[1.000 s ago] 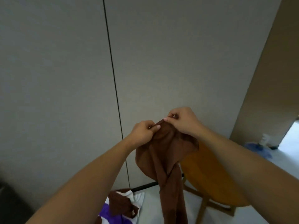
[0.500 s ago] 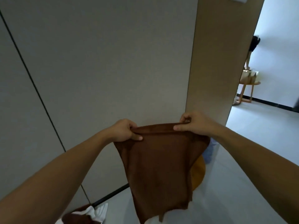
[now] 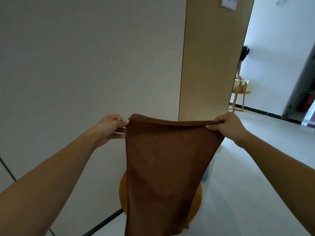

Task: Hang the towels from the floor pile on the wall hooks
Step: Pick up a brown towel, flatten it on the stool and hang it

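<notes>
A brown towel (image 3: 163, 167) hangs spread out in front of me, held by its top edge at chest height. My left hand (image 3: 110, 127) pinches the towel's upper left corner. My right hand (image 3: 225, 126) grips the upper right corner with curled fingers. The cloth falls straight down and out of the bottom of the view. No wall hooks and no floor pile are in view.
A grey panelled wall (image 3: 85, 74) stands straight ahead, with a tan wall end (image 3: 209, 65) to its right. A round wooden stool (image 3: 124, 189) stands behind the towel. Beyond the opening at right are a person (image 3: 242, 60), a small wooden table (image 3: 240, 97) and pale floor (image 3: 255, 167).
My hands have moved apart, stretching the bunched towel out flat between them. My view has swung right and up, so the floor pile has left the frame.
</notes>
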